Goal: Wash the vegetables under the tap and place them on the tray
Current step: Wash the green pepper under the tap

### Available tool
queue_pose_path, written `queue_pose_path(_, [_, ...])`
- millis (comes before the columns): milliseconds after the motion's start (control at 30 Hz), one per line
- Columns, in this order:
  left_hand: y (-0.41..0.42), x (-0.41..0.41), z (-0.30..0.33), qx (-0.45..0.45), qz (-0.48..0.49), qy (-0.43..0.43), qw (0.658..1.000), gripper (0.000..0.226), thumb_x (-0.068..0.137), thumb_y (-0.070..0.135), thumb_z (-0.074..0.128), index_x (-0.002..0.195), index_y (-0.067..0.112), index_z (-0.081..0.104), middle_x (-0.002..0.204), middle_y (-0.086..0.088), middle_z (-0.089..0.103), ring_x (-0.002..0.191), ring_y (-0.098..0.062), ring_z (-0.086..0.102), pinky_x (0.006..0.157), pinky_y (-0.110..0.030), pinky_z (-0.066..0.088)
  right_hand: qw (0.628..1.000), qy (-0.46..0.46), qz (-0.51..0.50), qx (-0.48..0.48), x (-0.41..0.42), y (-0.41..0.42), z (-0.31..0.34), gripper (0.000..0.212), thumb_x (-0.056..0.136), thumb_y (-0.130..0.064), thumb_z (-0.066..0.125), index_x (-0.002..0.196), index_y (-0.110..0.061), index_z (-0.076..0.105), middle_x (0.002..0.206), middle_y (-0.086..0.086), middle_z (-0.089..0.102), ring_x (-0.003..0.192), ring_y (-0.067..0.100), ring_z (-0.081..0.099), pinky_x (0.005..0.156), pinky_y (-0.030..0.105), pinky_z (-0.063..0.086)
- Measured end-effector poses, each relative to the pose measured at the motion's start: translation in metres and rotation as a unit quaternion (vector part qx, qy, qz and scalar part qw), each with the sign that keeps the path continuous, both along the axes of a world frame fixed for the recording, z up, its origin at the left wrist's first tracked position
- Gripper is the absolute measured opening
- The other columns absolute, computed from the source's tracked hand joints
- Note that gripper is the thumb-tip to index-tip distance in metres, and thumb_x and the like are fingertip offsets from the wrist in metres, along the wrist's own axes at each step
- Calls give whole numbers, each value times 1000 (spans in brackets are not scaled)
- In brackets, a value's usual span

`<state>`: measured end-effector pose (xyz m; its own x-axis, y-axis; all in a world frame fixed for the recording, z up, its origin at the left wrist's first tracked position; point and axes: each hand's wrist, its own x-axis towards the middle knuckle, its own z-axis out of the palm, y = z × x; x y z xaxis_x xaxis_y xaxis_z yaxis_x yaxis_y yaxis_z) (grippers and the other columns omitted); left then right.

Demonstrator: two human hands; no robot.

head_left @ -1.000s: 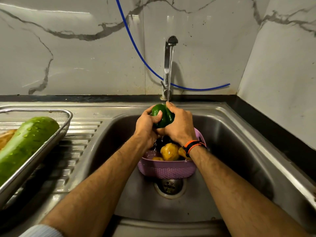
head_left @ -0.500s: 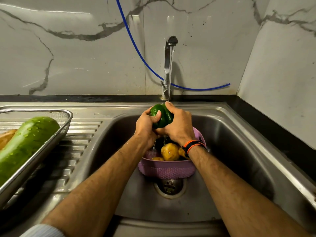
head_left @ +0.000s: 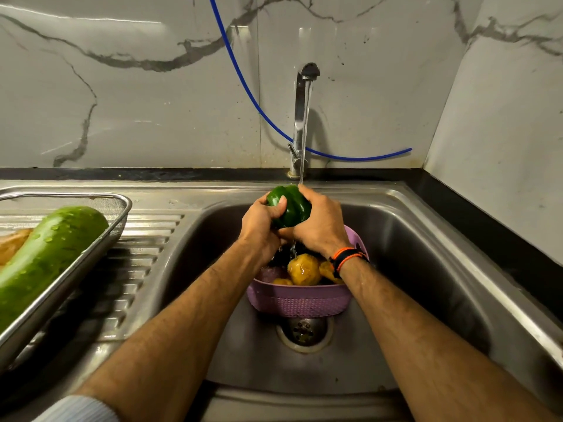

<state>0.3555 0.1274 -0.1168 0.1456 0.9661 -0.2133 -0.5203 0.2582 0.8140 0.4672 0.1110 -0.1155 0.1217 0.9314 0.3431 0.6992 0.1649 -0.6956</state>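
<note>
Both hands grip a green bell pepper point(head_left: 292, 205) under the running tap point(head_left: 303, 117) — the left hand point(head_left: 262, 226) curls round its near-left side with the thumb on top, the right hand point(head_left: 320, 223) wraps its right side. Just below them a purple basket point(head_left: 298, 300) sits in the sink point(head_left: 426, 269) over the drain, holding potatoes point(head_left: 303, 269) and something dark — possibly an aubergine. On the drainboard at left, a metal tray point(head_left: 91, 248) carries a wet green gourd point(head_left: 51, 254).

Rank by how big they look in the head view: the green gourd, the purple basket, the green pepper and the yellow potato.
1. green gourd, though it lies nearest the camera, which inflates it
2. purple basket
3. green pepper, partly covered by both hands
4. yellow potato
</note>
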Motion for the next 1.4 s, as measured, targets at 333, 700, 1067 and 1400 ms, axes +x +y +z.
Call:
queue_pose_path(333, [-1,1,3,2,4,-1,1000,35,95,6,57,130,11,59,124,-17,67,107,-33,67,68,-41,58,1000,18,-15,0,-1,1,1,96,56,-24,95,141,-16,51,127,5,64,116,20,59,97,27,49])
queue_pose_path(700, [-1,1,2,-4,14,-6,1000,33,95,9,58,128,13,61,122,-17,68,105,-33,68,65,-40,59,1000,24,-9,0,-2,-1,2,94,57,-23,94,140,-17,52,126,5,64,116,20,59,96,27,50])
queue_pose_path(1067, [-1,9,6,-30,68,-58,996,36,96,22,62,125,1,56,115,-21,65,88,-29,70,50,-26,56,996,14,-34,75,-12,-4,0,76,66,-19,90,135,-13,58,125,7,66,115,21,61,102,31,49])
queue_pose_path(1400, [0,7,3,-20,39,-53,998,40,95,23,63,127,-1,57,119,-22,67,95,-30,72,66,-35,62,999,-14,-7,39,-7,-5,4,84,70,-18,88,143,-10,48,140,9,56,128,23,52,108,24,38])
